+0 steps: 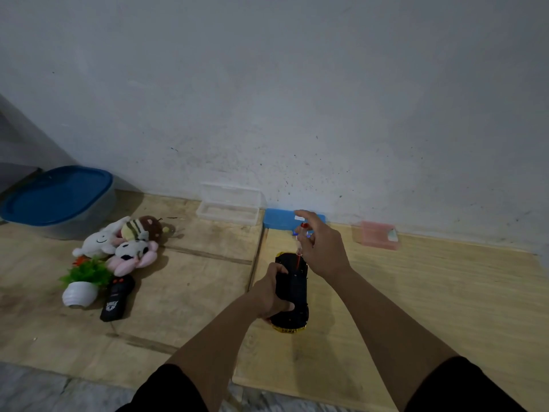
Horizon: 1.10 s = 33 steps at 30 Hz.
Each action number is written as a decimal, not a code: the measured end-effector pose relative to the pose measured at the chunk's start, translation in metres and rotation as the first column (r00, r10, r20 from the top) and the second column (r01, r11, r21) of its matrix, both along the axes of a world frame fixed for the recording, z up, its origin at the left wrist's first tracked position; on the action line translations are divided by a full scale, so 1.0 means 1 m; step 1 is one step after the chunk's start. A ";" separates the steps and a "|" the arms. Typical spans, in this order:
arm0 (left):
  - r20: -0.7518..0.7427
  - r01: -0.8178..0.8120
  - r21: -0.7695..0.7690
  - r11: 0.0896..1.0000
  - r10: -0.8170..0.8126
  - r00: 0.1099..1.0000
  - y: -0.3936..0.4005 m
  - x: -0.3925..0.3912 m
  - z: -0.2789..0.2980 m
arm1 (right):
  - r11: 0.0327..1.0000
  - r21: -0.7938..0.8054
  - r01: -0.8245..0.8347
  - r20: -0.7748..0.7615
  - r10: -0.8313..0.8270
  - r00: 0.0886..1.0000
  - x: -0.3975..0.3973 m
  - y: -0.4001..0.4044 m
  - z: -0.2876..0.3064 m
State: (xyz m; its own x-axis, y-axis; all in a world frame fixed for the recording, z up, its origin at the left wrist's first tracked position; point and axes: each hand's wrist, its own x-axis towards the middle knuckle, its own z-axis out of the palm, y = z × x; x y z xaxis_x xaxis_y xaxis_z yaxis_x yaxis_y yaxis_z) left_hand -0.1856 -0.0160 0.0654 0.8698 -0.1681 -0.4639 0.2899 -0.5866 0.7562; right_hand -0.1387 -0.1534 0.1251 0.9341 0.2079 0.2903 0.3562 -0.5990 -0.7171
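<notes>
- Car (292,295) lay belly-up on the wooden boards (416,292), black underside showing and yellow body at both ends. Its long axis ran from the person towards the wall.
- Left hand (271,294) clamped the car's left flank near the middle, with the fingers curled over the underside and the thumb at the near end. This was the nearer hand, and it steadied the car.
- Right hand (322,248) hovered above the far end, pinching a screwdriver (298,258) with one finger stretched over the top of the handle.
- Screwdriver stood nearly upright, blurred, its red shaft pointing down at the far right of the underside. I could not tell whether the tip touched.
- Next move likely turned on that spot, which lay straight below the right hand's grip and beyond the left hand along the car's length.
</notes>
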 end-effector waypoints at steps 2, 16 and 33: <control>0.011 0.002 -0.009 1.000 -0.002 1.000 0.000 0.001 0.000 | 1.000 -0.025 -0.007 0.017 0.007 1.000 0.000 -0.001 -0.001; 0.027 -0.004 -0.022 1.000 0.005 1.000 0.004 0.004 0.001 | 1.000 0.029 -0.005 0.029 0.004 1.000 0.002 -0.001 0.000; -0.015 0.006 -0.028 1.000 -0.007 1.000 0.000 0.004 0.003 | 0.998 0.057 -0.040 -0.017 0.041 0.999 0.007 0.002 0.002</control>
